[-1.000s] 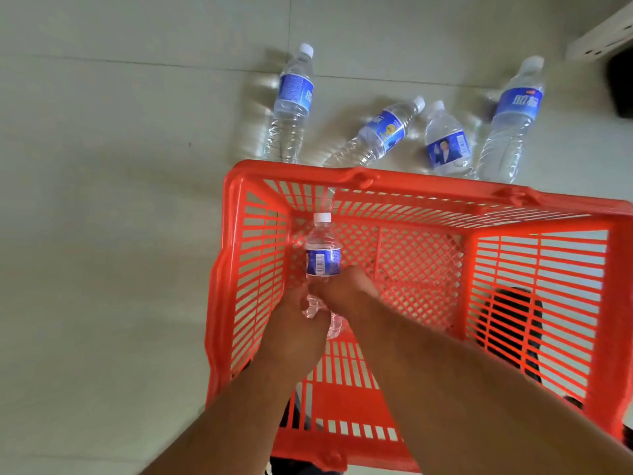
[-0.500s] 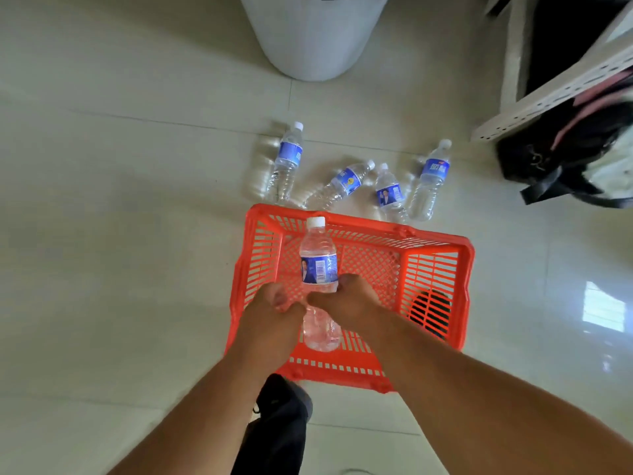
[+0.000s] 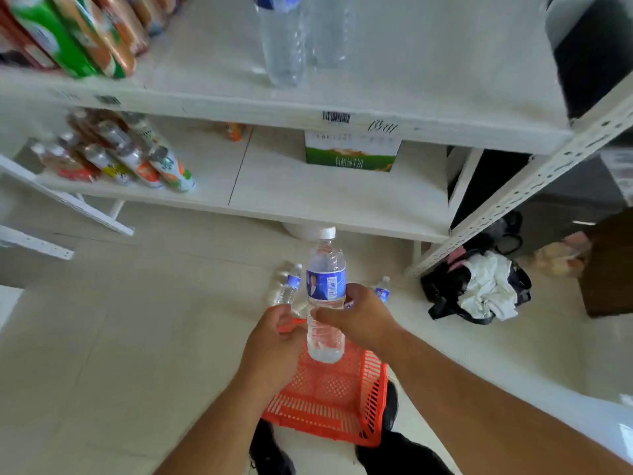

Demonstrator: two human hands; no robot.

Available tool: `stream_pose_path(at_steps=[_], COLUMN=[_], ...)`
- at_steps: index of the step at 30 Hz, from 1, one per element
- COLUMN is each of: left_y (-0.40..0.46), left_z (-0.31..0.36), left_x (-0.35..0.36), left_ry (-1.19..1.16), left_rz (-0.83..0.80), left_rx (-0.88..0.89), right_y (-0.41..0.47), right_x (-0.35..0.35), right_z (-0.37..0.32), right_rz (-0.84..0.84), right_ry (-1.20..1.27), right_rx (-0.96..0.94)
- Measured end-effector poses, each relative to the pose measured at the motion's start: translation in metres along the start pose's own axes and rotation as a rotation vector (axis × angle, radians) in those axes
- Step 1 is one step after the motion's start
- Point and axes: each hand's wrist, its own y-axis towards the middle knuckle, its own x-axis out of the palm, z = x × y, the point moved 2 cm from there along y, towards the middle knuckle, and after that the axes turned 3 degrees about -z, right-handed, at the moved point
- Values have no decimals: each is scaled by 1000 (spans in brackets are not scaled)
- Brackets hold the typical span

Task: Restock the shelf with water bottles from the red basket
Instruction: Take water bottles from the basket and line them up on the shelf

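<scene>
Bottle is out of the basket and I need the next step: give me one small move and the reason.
Probably lift the water bottle up and forward to the upper shelf, beside the clear bottles standing there. The right hand grips it upright above the red basket, the left hand is at its side, and that shelf has bare room.
</scene>
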Motion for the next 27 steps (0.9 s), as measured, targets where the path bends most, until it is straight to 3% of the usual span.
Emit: stream_pose_path(at_steps=[7, 14, 27], left_y=[-59, -97, -118], left_z=[79, 135, 177], left_x=[-23, -68, -91], left_ry=[-81, -128, -147], left_rz=[84, 77, 29], left_rx=[142, 298, 473], right_y=[-60, -114, -149], right_x=[-67, -74, -89], right_z=[-79, -114, -172], right_rz=[81, 188, 416], right_ry=[28, 157, 144], right_rx=[-189, -294, -420])
